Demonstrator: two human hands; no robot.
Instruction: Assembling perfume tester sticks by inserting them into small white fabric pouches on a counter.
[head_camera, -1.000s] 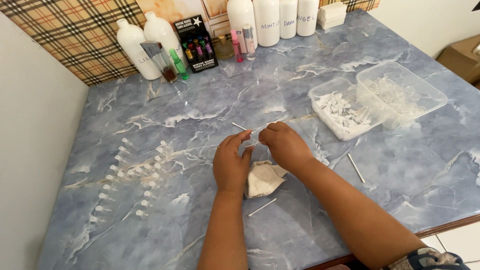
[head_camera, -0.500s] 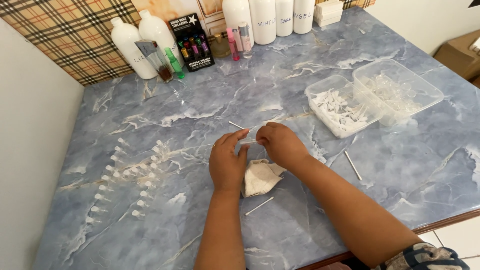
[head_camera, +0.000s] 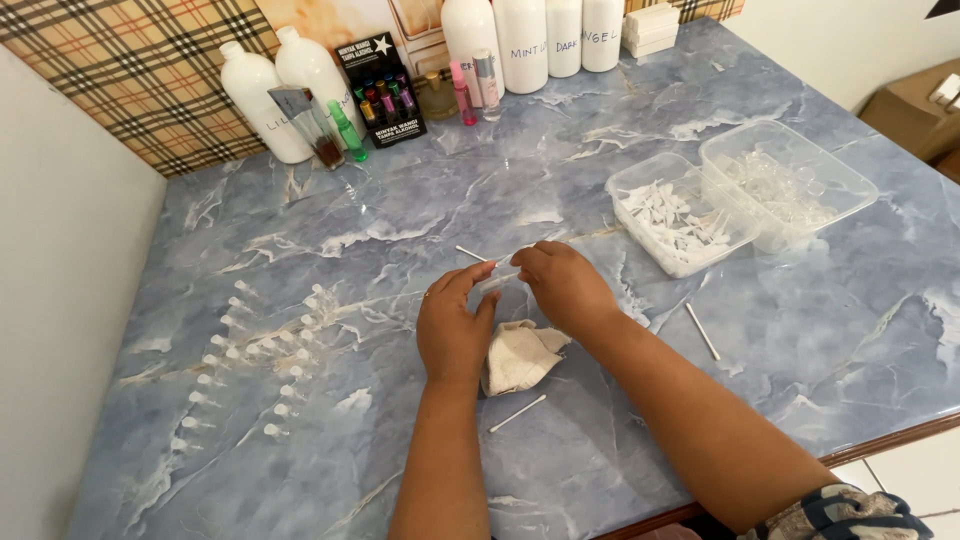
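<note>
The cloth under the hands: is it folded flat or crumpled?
Crumpled. The beige cloth lies bunched with uneven creases on the table, between the wrists.

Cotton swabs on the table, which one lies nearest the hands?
The cotton swab just beyond the left hand, almost touching its fingertips; the other two lie farther off.

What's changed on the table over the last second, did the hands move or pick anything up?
Very little. The left hand and right hand stay together over the crumpled cloth, fingertips meeting on a small clear vial; nothing was picked up or let go. The view only drifted slightly. The white sticks, the rows of small vials, the two clear tubs and the bottles at the back lie as before.
</note>
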